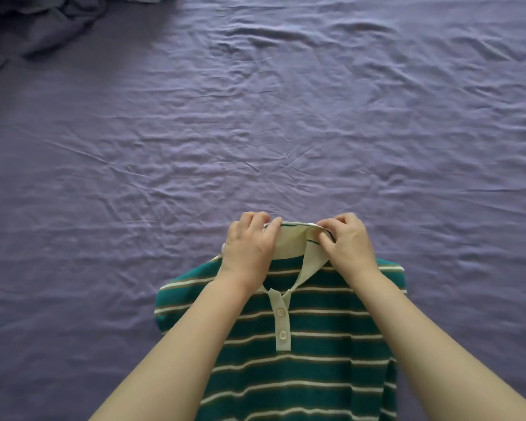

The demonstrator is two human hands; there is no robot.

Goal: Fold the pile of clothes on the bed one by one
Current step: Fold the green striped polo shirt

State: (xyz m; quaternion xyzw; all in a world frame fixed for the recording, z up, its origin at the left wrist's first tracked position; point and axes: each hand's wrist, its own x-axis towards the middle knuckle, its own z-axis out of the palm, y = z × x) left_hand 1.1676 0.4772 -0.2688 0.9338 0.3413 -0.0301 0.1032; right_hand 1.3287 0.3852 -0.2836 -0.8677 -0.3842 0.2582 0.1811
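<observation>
At 6 o'clock on the bed (255,117): striped polo shirt (316,344), flat; left hand (249,241) and right hand (351,243) each pinching its collar (292,241).

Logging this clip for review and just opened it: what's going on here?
A person is working on a green striped polo shirt laid front-up on a purple bedsheet. Both hands are at the cream collar: the left hand grips its left side, the right hand pinches its right edge. No fold shows yet. A heap of dark cloth lies at the far left corner.
</observation>
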